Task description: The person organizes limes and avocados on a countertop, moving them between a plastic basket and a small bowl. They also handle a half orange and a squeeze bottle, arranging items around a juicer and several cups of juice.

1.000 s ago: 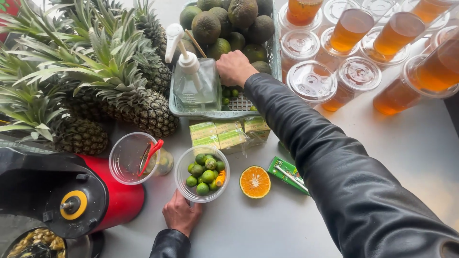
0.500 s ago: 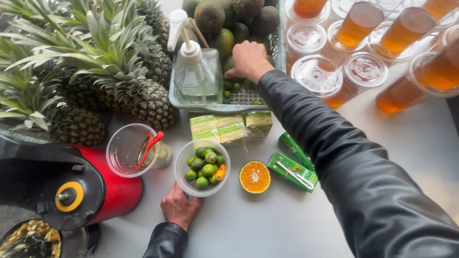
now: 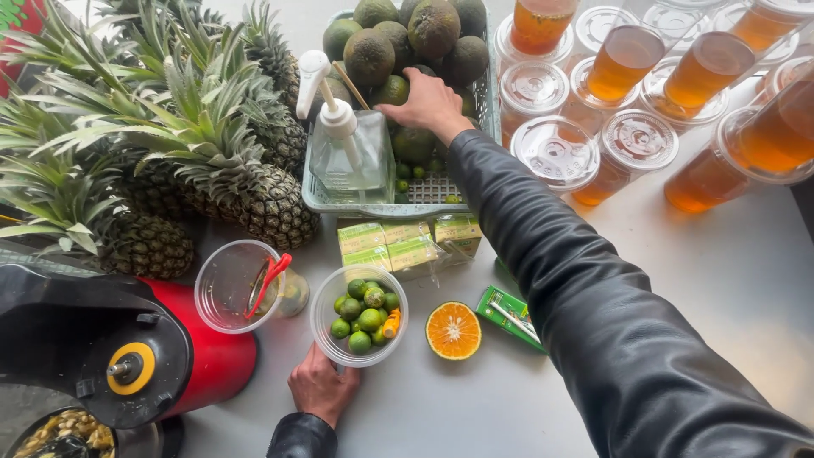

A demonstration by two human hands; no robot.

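Observation:
My left hand (image 3: 320, 388) grips the base of a clear plastic cup (image 3: 326, 326) filled with small green limes (image 3: 363, 312) and one orange piece. My right hand (image 3: 430, 102), in a black leather sleeve, reaches into a pale mesh basket (image 3: 339, 202). It lies palm down on the pile of dark green oranges (image 3: 434, 29). Its fingers curl over one green orange (image 3: 392, 88) beside a clear pump bottle (image 3: 343, 144). A cut half orange (image 3: 453, 330) lies face up to the right of the lime cup.
Several pineapples (image 3: 212, 144) fill the left side. A red and black juicer (image 3: 127, 348) stands at bottom left, beside a clear cup with a red tool (image 3: 237, 284). Yellow-green drink cartons (image 3: 398, 239) and a green carton (image 3: 511, 312) lie mid-table. Lidded cups of amber drink (image 3: 627, 59) crowd the top right.
My right hand has moved left and farther back in the basket, onto a green orange. The left hand stays on the lime cup.

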